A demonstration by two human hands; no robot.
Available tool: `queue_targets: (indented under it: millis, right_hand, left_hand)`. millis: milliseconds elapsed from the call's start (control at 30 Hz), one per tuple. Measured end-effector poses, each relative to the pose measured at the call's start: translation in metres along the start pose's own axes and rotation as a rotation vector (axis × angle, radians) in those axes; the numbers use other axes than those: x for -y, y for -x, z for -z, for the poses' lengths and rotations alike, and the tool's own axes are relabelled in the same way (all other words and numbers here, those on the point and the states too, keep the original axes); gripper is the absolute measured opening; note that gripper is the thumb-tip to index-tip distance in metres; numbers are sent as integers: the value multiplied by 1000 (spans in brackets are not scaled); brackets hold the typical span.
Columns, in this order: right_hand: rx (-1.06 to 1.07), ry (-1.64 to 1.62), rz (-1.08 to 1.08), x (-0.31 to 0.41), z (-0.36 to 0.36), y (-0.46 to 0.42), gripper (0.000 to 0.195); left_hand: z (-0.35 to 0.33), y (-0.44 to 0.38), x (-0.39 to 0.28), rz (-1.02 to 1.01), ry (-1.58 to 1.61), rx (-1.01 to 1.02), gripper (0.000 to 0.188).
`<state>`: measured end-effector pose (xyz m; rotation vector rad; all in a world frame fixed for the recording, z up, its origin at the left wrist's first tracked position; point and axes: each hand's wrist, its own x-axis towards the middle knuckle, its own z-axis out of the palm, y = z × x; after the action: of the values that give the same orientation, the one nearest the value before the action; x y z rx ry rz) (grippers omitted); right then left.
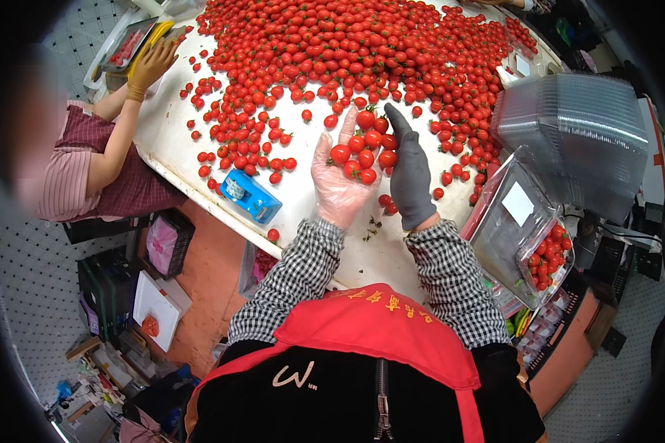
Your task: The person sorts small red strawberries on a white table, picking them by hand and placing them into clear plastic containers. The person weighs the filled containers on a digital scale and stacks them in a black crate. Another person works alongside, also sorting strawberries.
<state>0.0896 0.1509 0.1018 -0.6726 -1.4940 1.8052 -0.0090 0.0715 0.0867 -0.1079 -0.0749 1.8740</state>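
Note:
My left hand (341, 183), in a clear plastic glove, is palm up and holds several red cherry tomatoes (366, 159). My right hand (410, 171) wears a dark grey glove and stands on edge against the right side of that cluster. Its palm is turned away from view, so I cannot tell whether it grips any of them. Beyond my fingers a large heap of cherry tomatoes (343, 44) spreads over the white tabletop (305, 138). Below the hands, two loose tomatoes (388, 204) lie near small green stem bits (371, 230).
A blue tape dispenser (251, 196) sits near the left table edge. At right are a stack of clear plastic containers (576, 133) and a clear lidded container (499, 232) beside more tomatoes (550, 255). A co-worker's gloved hand (152, 63) is by a yellow-edged tray (138, 50).

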Motion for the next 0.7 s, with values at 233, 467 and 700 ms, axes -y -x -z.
queue_targets:
  millis: [233,467,700]
  right_hand:
    - [-21,117,149,-22,-12,-2,64]
    - [21,-807,-250,-20,-12,-1,68]
    - [19,-1242,-248,-7,2,3,71]
  left_hand:
    - [-34,3,21,-162,-882,-191,66]
    - [-1,-6,43,-673,-2031,-147,57]
    - [-63,10,66,-481,-1327,-9,86]
